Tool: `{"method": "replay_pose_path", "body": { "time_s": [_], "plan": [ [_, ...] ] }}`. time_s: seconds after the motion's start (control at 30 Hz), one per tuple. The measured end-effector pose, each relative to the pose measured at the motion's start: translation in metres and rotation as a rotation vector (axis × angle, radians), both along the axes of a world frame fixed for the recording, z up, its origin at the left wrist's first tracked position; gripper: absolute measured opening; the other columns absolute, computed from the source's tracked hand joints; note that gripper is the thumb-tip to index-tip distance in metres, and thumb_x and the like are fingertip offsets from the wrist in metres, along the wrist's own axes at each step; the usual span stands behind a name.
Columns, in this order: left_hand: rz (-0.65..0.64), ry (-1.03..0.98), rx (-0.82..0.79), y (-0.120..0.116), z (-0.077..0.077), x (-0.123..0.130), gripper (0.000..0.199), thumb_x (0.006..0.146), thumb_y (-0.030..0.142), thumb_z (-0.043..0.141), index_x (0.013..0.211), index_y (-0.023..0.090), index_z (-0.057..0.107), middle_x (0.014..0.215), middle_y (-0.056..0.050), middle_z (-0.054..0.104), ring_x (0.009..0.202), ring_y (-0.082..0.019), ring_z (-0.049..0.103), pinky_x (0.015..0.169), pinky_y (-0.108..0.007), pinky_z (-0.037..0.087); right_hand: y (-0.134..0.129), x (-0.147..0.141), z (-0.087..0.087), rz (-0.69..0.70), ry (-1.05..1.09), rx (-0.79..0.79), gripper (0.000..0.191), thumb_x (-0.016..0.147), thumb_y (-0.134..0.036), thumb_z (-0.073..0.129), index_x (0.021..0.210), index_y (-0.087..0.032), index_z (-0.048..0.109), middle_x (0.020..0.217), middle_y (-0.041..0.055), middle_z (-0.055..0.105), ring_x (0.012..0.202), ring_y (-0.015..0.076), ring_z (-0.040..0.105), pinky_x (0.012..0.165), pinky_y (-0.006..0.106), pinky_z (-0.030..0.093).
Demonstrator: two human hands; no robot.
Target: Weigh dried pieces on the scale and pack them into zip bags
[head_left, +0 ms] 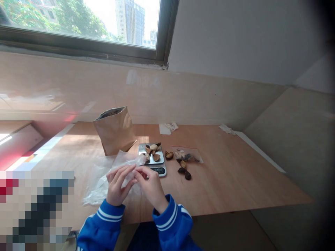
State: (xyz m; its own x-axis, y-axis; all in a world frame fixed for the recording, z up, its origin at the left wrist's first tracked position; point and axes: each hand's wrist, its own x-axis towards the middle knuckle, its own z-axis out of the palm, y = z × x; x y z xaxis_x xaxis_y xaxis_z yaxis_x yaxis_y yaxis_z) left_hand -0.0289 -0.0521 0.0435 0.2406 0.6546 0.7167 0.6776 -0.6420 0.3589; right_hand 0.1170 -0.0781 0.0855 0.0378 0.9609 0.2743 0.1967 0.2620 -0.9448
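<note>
Both hands meet above the table's front part, pinching a thin clear plastic bag (128, 159). My left hand (118, 184) has its fingers bent round the film; my right hand (150, 184) pinches it between thumb and forefinger. Just behind my right hand is a kitchen scale (162, 171), its lower left hidden by the hands and film. Several brown shell-like pieces (156, 157) and a pale piece (153, 147) lie on its plate. More clear plastic bags (95, 190) spread on the table left of my left hand.
An open brown paper bag (115, 130) stands behind the hands on the wooden table (230, 174). Right of the scale lie a brown shell (169, 155), a clear zip bag with dark pieces (187, 154) and several dark pieces (187, 175). Crumpled tissue (171, 127) lies near the wall.
</note>
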Motion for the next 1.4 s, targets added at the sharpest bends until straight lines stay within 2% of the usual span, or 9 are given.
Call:
{"method": "replay_pose_path", "body": {
  "time_s": [0.1,0.23,0.37,0.47,0.6,0.83,0.97,1.23,1.4],
  "plan": [
    [0.047,-0.113,0.018,0.007,-0.005,0.003,0.024,0.089,0.036,0.048,0.097,0.025,0.067,0.091,-0.004,0.072,0.091,-0.022,0.063,0.086,-0.04,0.044,0.006,0.012,-0.006,-0.116,-0.067,-0.01,0.019,0.085,-0.032,0.057,0.073,-0.018,0.063,0.068,0.0001,0.065,0.063,0.013,0.055,0.066,0.025,0.044],
    [0.33,-0.417,0.086,0.015,0.002,0.01,0.022,0.091,0.033,0.045,0.089,0.022,0.064,0.085,-0.004,0.069,0.087,-0.02,0.061,0.085,-0.04,0.046,0.017,0.037,-0.02,-0.215,0.01,-0.11,0.026,0.086,-0.038,0.054,0.069,-0.019,0.055,0.061,0.0,0.062,0.062,0.0151,0.058,0.065,0.027,0.046],
    [0.384,-0.539,0.088,0.026,0.02,0.024,0.022,0.092,0.033,0.046,0.09,0.019,0.061,0.09,-0.006,0.067,0.096,-0.021,0.059,0.09,-0.04,0.045,0.019,0.055,-0.021,-0.081,-0.083,-0.027,0.03,0.091,-0.043,0.045,0.091,-0.018,0.062,0.091,0.0055,0.067,0.085,0.0177,0.062,0.076,0.029,0.048],
    [0.309,-0.648,0.056,0.036,0.024,0.033,0.027,0.096,0.033,0.034,0.103,0.013,0.052,0.108,-0.012,0.062,0.107,-0.021,0.057,0.095,-0.041,0.043,0.022,0.062,-0.022,-0.23,-0.234,0.12,0.028,0.094,-0.036,0.04,0.105,-0.021,0.06,0.108,0.0076,0.062,0.103,0.0191,0.056,0.09,0.032,0.045],
    [0.259,-0.714,-0.012,0.052,0.005,0.038,0.034,0.099,0.034,0.017,0.111,0.011,0.038,0.126,-0.022,0.051,0.12,-0.023,0.051,0.097,-0.044,0.042,0.037,0.068,-0.039,-0.332,-0.525,0.183,0.028,0.09,-0.024,0.043,0.114,-0.02,0.057,0.117,0.01,0.058,0.113,0.0225,0.05,0.097,0.038,0.039],
    [0.262,-0.724,-0.161,0.06,-0.028,0.034,0.036,0.098,0.039,0.019,0.115,0.013,0.038,0.124,-0.02,0.052,0.118,-0.024,0.052,0.094,-0.042,0.043,0.049,0.069,-0.067,-0.403,-0.752,0.13,0.026,0.085,-0.019,0.05,0.11,-0.02,0.057,0.11,0.0085,0.062,0.105,0.0246,0.052,0.089,0.039,0.037],
    [0.254,-0.706,-0.218,0.06,-0.033,0.033,0.039,0.097,0.041,0.019,0.118,0.014,0.036,0.124,-0.02,0.052,0.117,-0.024,0.053,0.09,-0.04,0.046,0.046,0.066,-0.057,-0.457,-0.717,0.142,0.02,0.084,-0.021,0.054,0.103,-0.019,0.059,0.102,0.008,0.065,0.099,0.0242,0.054,0.086,0.038,0.037],
    [0.12,-0.852,0.015,0.066,-0.042,0.04,0.038,0.093,0.048,0.034,0.111,0.017,0.047,0.114,-0.015,0.059,0.109,-0.025,0.058,0.092,-0.044,0.044,0.049,0.037,0.019,-0.33,-0.375,0.316,0.021,0.086,-0.035,0.059,0.103,-0.022,0.061,0.101,0.0043,0.065,0.096,0.0193,0.056,0.088,0.033,0.042],
    [0.011,-0.935,0.127,0.065,-0.037,0.046,0.03,0.094,0.042,0.034,0.11,0.019,0.045,0.116,-0.015,0.059,0.11,-0.024,0.058,0.094,-0.047,0.043,0.056,0.037,-0.006,-0.272,-0.459,0.291,0.023,0.093,-0.022,0.044,0.105,-0.021,0.063,0.108,0.0059,0.064,0.103,0.0195,0.054,0.092,0.034,0.041]
  ]
}}
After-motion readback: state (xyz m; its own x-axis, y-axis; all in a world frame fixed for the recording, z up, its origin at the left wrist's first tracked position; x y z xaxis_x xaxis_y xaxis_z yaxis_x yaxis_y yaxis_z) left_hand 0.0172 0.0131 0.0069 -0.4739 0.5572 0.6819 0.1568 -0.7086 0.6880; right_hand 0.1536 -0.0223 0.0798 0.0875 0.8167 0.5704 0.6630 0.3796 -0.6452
